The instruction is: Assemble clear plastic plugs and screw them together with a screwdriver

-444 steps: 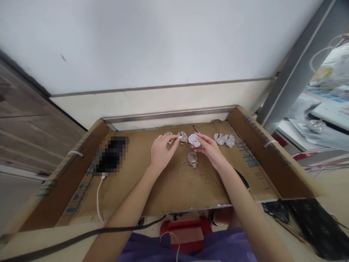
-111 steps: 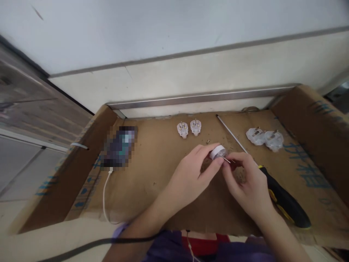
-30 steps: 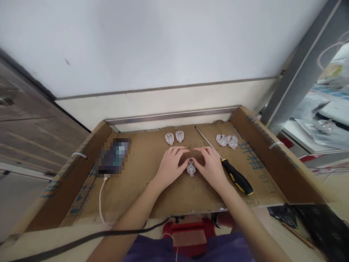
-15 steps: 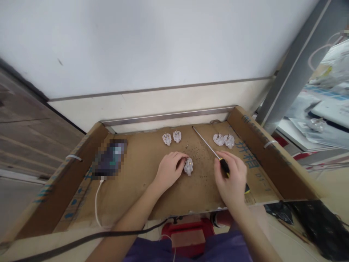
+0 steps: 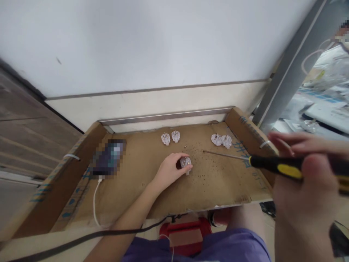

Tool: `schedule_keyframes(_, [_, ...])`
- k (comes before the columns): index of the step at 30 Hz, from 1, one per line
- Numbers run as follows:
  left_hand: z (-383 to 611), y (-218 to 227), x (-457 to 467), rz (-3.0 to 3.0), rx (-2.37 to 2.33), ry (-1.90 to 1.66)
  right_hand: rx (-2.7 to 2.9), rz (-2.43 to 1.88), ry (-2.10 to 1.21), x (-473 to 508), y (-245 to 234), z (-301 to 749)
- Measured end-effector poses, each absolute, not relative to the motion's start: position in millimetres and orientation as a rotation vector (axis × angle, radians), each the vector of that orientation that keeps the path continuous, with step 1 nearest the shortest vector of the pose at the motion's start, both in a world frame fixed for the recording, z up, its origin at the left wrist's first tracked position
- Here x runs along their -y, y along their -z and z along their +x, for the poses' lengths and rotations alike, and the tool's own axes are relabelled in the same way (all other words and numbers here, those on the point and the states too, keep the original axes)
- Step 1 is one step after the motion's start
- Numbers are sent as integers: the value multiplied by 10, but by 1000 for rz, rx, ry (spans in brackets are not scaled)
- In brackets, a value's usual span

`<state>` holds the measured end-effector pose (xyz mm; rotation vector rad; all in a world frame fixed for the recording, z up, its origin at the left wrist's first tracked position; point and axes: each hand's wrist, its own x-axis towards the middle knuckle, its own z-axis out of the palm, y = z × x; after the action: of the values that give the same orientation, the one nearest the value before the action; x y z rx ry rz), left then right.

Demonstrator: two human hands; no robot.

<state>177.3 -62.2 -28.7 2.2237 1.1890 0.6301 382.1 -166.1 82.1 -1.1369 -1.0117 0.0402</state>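
Observation:
My left hand (image 5: 170, 169) rests on the cardboard worktop (image 5: 141, 189) with its fingers closed round a clear plastic plug (image 5: 185, 163). My right hand (image 5: 305, 182) is raised close to the camera at the right and grips a screwdriver (image 5: 275, 168) by its black and yellow handle. The long metal shaft points left, its tip hovering above the cardboard a little right of the plug. Two clear plugs (image 5: 170, 138) lie at the back centre and two more clear plugs (image 5: 221, 140) at the back right.
A phone (image 5: 107, 158) on a white cable (image 5: 95, 203) lies at the left of the tray. Raised cardboard walls (image 5: 245, 127) edge both sides. A small screw (image 5: 185, 146) and dark specks dot the cardboard. A black cable (image 5: 81, 238) crosses the front.
My right hand has picked the screwdriver up from the cardboard and lifted it toward the camera. My left hand stayed on the plug and closed round it.

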Motion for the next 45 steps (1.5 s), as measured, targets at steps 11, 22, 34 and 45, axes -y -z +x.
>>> schedule_keyframes(11, [1705,186,586,2306,-1283,-602,523,-677,-184,902,-1285,3429])
schedule_keyframes(22, [1696,200,581,2318,-1362,-657,505,-653,-310,814,-1192,3388])
schedule_keyframes(34, [1885,260,490,2488,-1175,-1103,507,-651,-279,1336,-1500,3536])
schedule_keyframes(45, [1832,231,540,2405,-1280,-1065,625,-573,-301,1381,-1459,3528])
